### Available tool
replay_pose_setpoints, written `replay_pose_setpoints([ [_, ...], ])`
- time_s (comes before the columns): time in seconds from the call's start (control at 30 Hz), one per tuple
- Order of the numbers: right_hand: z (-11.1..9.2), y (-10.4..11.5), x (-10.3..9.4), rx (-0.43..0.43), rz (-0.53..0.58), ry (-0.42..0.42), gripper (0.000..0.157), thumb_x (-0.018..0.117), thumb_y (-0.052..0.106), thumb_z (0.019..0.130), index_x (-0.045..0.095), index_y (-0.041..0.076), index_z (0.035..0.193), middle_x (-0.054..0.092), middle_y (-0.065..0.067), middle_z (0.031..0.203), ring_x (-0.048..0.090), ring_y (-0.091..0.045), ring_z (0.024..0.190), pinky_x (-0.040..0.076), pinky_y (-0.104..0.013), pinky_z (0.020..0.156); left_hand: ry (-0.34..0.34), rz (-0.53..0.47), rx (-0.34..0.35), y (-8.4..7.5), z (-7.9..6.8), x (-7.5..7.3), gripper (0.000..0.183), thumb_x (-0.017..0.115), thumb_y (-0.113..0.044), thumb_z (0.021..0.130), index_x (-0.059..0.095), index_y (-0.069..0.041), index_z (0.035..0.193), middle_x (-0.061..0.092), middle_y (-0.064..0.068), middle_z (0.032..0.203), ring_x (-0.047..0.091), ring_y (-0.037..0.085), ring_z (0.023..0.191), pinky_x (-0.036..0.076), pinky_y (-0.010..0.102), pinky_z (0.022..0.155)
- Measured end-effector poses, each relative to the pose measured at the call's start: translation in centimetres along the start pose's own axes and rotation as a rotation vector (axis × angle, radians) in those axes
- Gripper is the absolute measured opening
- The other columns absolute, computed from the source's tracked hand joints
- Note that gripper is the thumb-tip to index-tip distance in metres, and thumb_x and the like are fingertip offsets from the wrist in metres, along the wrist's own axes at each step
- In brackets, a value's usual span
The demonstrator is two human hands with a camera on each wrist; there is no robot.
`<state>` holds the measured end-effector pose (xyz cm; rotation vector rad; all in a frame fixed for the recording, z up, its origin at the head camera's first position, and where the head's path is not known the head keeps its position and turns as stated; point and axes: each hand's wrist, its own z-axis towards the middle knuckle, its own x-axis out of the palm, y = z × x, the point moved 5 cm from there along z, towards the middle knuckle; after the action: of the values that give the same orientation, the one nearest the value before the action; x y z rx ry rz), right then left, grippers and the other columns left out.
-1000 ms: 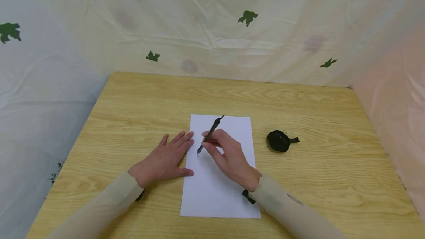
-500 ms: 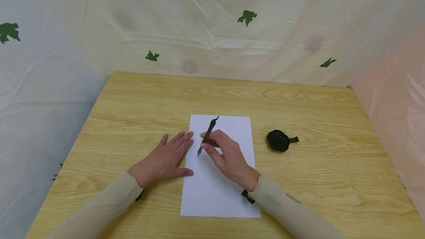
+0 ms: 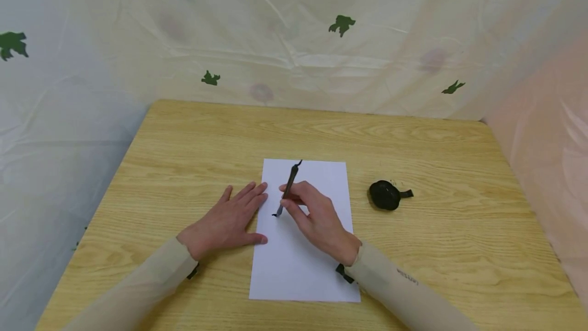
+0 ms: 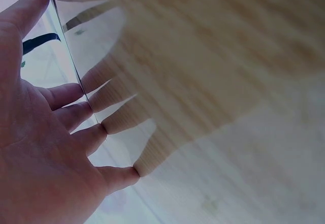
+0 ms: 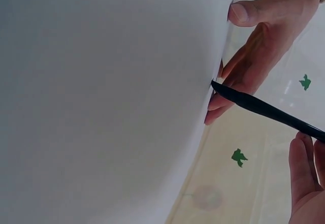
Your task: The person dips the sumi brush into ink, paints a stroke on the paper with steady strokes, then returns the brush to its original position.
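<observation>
My right fingers (image 3: 297, 211) pinch a slim dark brush (image 3: 290, 180), tip touching rectangular white paper (image 3: 303, 275); my left fingers (image 3: 248, 199) (spread apart) overlap its edge.

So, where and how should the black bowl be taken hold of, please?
Probably by its short handle, pinched from the person's right: it sticks out on that side of the black bowl, away from the paper.

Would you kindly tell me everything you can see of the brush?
The brush is slim and dark, with a thin hook at its top end and a tapered tip; its material is unclear. The right hand pinches it, tilted, tip down on the paper, at a small black mark.
</observation>
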<state>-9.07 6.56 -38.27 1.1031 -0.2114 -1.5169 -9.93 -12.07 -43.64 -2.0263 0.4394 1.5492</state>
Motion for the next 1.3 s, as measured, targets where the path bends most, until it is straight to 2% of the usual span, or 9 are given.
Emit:
replay_pose_setpoints([
  [0.37, -0.2, 0.0, -0.3, 0.001, -0.008, -0.011, 0.028, 0.065, 0.005, 0.093, 0.056, 0.006, 0.120, 0.060, -0.003, 0.113, 0.063, -0.011, 0.097, 0.051, -0.021, 0.084, -0.003, 0.012, -0.003, 0.0, 0.1, 0.1, 0.097, 0.058, -0.072, 0.080, 0.035, -0.010, 0.150, 0.016, 0.002, 0.161, 0.013, 0.025, 0.147, 0.015, 0.064, 0.109],
  [0.6, -0.3, -0.1, -0.7, 0.006, -0.053, -0.019, 0.028, 0.065, 0.008, 0.093, 0.057, 0.007, 0.120, 0.061, -0.003, 0.108, 0.063, -0.010, 0.095, 0.052, -0.021, 0.075, -0.002, 0.001, 0.001, -0.1, 0.0, 0.1, 0.096, 0.059, -0.071, 0.080, 0.035, -0.009, 0.150, 0.015, 0.002, 0.161, 0.011, 0.025, 0.147, 0.014, 0.064, 0.109],
  [1.03, -0.6, -0.4, -1.0, 0.036, -0.059, 0.005, 0.029, 0.064, 0.010, 0.094, 0.057, 0.006, 0.122, 0.060, 0.000, 0.108, 0.062, -0.010, 0.097, 0.053, -0.023, 0.079, 0.003, -0.001, -0.008, 0.0, 0.1, 0.3, 0.096, 0.059, -0.071, 0.080, 0.034, -0.010, 0.151, 0.015, 0.001, 0.161, 0.011, 0.024, 0.147, 0.014, 0.064, 0.109],
  [1.3, -0.8, -0.4, -1.3, 0.032, -0.082, -0.005, 0.029, 0.064, 0.010, 0.094, 0.057, 0.008, 0.122, 0.060, 0.001, 0.107, 0.062, -0.009, 0.095, 0.052, -0.022, 0.074, -0.004, 0.003, -0.001, 0.0, 0.1, 0.3, 0.097, 0.060, -0.071, 0.080, 0.035, -0.009, 0.150, 0.016, 0.002, 0.161, 0.012, 0.025, 0.147, 0.014, 0.065, 0.109],
])
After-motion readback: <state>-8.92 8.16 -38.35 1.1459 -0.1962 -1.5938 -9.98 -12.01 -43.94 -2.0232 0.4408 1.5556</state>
